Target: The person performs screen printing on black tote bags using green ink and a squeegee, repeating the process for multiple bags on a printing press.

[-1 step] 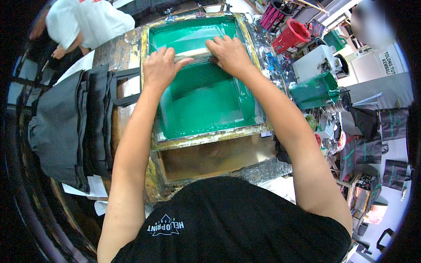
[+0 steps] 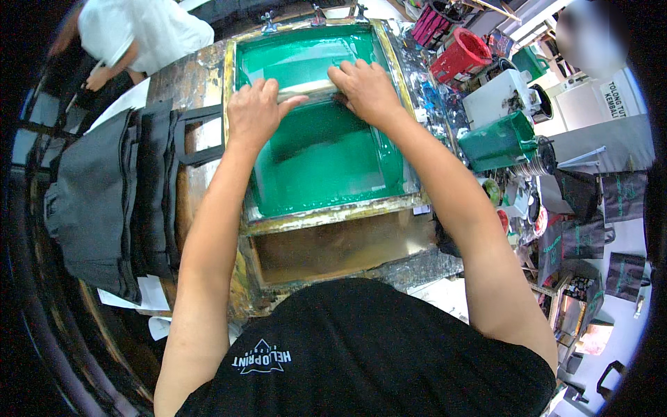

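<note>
Since the earlier frame, the co-worker (image 2: 156, 38) at upper left is shifting, with more of an arm (image 2: 124, 62) showing, while our left grip (image 2: 253, 111) and right grip (image 2: 365, 90) are staying almost in place. Both are gripping the pale bar (image 2: 306, 88), which is lying across the upper half of the stained frame (image 2: 333, 215), amid green ink (image 2: 326, 174). We are judging that uneven pressure between our two grips could be skewing the bar and leaving streaks; wet ink on our fingers could be making the hold slippery. Pushing too hard could be nudging the frame, though we are seeing clamps (image 2: 269, 24) along its far edge. On the left of the tabletop (image 2: 187, 76), a black handle loop (image 2: 201, 158) is reaching from the stacked black bags (image 2: 97, 201) toward the frame, and our left forearm (image 2: 212, 222) could be snagging it. On the right, a red bucket (image 2: 462, 55) and a green container (image 2: 497, 142) are crowding the space beyond our right forearm (image 2: 445, 170).
</note>
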`<state>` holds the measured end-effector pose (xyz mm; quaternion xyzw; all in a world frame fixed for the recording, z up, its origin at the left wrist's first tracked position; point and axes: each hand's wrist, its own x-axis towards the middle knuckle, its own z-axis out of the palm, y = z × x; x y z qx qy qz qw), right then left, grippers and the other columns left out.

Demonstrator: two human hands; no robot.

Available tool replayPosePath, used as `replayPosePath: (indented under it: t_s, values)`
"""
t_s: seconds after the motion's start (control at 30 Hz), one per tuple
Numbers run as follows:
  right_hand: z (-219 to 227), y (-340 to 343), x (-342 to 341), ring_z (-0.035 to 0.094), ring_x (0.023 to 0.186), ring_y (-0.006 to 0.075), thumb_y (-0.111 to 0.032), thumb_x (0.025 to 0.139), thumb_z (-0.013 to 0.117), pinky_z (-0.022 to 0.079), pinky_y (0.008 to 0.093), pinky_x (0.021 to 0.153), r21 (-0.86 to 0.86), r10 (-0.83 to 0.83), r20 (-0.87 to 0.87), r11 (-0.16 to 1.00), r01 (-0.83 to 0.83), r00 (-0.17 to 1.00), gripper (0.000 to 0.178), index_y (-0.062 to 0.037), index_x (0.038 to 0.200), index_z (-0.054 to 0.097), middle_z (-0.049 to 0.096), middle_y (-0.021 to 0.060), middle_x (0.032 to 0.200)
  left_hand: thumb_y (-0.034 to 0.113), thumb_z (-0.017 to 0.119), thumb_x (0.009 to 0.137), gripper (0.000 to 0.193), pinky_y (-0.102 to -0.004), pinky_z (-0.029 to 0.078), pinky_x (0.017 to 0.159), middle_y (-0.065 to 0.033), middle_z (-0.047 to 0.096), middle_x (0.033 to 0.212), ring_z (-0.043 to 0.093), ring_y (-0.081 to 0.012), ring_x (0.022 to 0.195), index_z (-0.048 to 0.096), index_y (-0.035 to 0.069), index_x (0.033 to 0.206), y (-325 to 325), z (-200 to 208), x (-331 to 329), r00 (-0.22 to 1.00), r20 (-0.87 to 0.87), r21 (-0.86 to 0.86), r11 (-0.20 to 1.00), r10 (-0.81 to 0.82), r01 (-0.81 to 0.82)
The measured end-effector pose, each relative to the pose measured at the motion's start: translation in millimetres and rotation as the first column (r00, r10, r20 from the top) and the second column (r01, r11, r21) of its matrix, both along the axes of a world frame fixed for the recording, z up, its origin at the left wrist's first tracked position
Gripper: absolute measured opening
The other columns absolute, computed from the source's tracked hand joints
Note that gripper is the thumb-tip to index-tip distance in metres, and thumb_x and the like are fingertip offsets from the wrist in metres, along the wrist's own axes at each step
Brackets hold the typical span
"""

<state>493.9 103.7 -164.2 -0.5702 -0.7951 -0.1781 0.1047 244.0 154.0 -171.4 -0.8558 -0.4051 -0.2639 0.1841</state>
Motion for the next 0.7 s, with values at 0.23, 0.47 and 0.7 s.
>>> replayPosePath:
  t_s: [0.23,0.47,0.7]
  values:
    - [5.0,-105.4,-23.0,0.065,0.094,0.0241,-0.017,0.091,0.061,0.047,0.0415,0.076,-0.03,0.003,0.018,1.0,-0.002,1.0,0.029,-0.0173,0.12,0.064,0.064,0.0032,0.099,0.067,0.075,0.082,0.06,-0.043,0.051,0.061,-0.0081,0.06,0.075,0.064,-0.028,0.069,0.058,0.009,0.076,-102.6,8.6,-21.9,0.999,0.025,-0.105,0.994,-0.041,0.043]
    - [10.8,-195.6,-47.0,0.059,0.093,0.0251,-0.011,0.086,0.064,0.043,0.0412,0.079,-0.08,-0.047,-0.012,0.996,0.046,0.999,0.026,-0.0155,0.111,0.062,0.06,0.0045,0.096,0.068,0.076,0.077,0.062,-0.0425,0.045,0.059,-0.0062,0.052,0.073,0.056,-0.0277,0.066,0.053,0.011,0.073,-177.7,6.0,-41.2,0.992,0.061,-0.092,0.989,-0.113,0.118]
    - [23.8,-197.5,-52.0,0.059,0.099,0.0251,-0.015,0.088,0.067,0.042,0.0426,0.086,-0.113,-0.055,-0.036,0.992,0.05,0.998,0.036,-0.018,0.123,0.063,0.061,0.005,0.103,0.063,0.087,0.07,0.082,-0.0506,0.045,0.1,-0.0173,0.062,0.123,0.058,-0.0382,0.117,0.066,0.003,0.123,-185.9,4.2,-65.2,0.946,0.269,-0.277,0.926,-0.181,0.256]
